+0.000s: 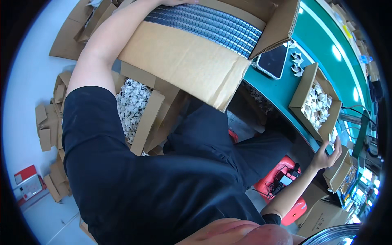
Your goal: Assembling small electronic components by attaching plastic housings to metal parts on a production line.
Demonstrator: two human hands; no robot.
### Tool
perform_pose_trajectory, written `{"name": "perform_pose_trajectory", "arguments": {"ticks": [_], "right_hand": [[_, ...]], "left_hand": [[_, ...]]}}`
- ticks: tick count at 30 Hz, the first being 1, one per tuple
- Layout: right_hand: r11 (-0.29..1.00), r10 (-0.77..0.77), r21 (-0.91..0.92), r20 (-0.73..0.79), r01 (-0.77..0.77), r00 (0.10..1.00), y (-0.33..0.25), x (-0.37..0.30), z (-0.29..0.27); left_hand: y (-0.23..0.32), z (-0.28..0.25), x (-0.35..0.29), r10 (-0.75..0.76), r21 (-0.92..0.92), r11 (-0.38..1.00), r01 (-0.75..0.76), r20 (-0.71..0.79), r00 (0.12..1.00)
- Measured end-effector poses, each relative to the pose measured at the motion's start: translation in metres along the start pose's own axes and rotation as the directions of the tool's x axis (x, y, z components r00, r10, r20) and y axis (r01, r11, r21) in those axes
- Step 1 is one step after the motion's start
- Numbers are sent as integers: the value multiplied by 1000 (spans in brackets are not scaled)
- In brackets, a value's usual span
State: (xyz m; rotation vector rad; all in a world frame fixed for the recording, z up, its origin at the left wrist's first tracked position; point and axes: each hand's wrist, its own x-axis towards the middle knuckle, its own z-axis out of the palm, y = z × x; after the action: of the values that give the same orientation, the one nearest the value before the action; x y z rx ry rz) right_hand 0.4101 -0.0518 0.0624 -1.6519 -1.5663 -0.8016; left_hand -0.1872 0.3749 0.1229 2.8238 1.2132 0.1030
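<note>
At the top edge, my left hand point(178, 1) rests against the rows of shiny metal cylinders point(220, 28) in a large cardboard box point(175, 57). Most of that hand is cut off by the picture's edge. On the right, my right hand point(326, 157) pinches a small white petal-shaped part point(332, 139) between thumb and fingers. It is beside the near end of a small cardboard tray point(304, 87), which holds a heap of similar white parts point(317, 107).
A phone point(272, 61) and several white-and-dark parts point(297, 63) lie on the green worktop point(265, 87). Below the large box stands an open carton of white parts point(132, 108). A red stool point(294, 208) with black cables is beside my legs; another cardboard tray point(337, 173) lies past my right hand.
</note>
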Motion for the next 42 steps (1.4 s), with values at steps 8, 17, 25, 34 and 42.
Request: {"name": "perform_pose_trajectory", "arguments": {"ticks": [8,17,25,34,42], "right_hand": [[967,107,215,152,-139,983,-78,56,8],[945,168,206,366,-255,915,-55,12,9],[952,137,228,283,-205,949,-60,26,8],[958,124,229,213,-173,969,-67,23,-8],[879,116,442,167,-180,979,-120,15,-16]], "left_hand": [[-23,25,6,48,-217,975,-47,3,999],[6,13,6,-27,-360,932,39,39,999],[30,8,11,47,-194,980,-40,28,999],[18,17,20,257,55,966,-251,-128,958],[144,-47,-43,50,-797,599,-77,-59,997]]}}
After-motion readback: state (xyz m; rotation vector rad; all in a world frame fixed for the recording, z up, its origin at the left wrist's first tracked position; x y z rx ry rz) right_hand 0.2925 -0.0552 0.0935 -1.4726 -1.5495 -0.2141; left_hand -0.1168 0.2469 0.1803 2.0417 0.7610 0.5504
